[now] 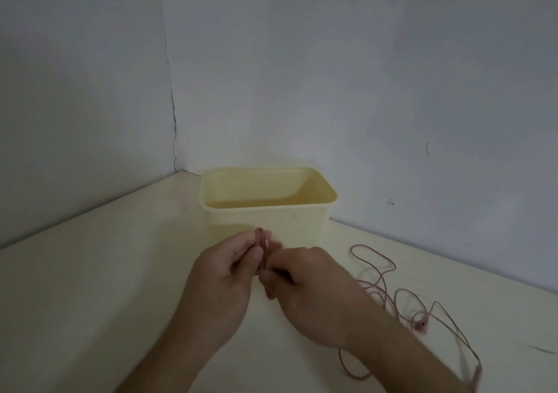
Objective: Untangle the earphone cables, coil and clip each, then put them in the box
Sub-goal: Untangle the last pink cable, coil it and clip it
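winding underway: left hand [229, 264] pinches a small pink coil [262, 249] between thumb and fingers, just in front of the cream box [265, 220]. right hand [305, 275] has fingers curled against the coil's lower side, seemingly gripping the cable there; exact contact is hidden. remaining cable [380, 278] lies loose in loops on the table [90, 272] to the right, with an earbud [421, 326] among them. judgement: cable is light, limp and springy, so the coil will likely unwind if released. hold across all turns, not one strand. no clip visible.
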